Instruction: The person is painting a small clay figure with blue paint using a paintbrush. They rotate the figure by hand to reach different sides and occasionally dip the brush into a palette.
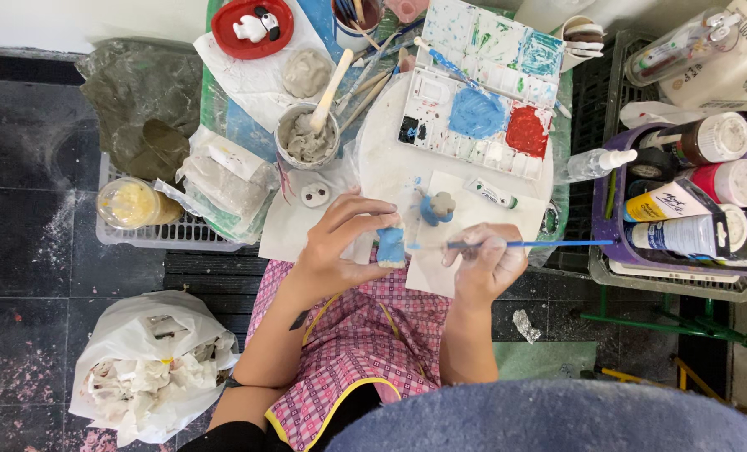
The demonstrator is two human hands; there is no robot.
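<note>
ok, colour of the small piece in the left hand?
Blue, on the small clay piece held by the left hand; head view, the only one.

Bright, even light — soft shadows, sharp

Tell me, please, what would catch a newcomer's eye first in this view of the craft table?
First the left hand, pinching a small blue-painted clay piece at the middle of the view, while the right hand holds a thin blue brush to it. Just above lies the open paint palette, with big blue and red patches. At top left a red dish carries a small white figure.
</note>
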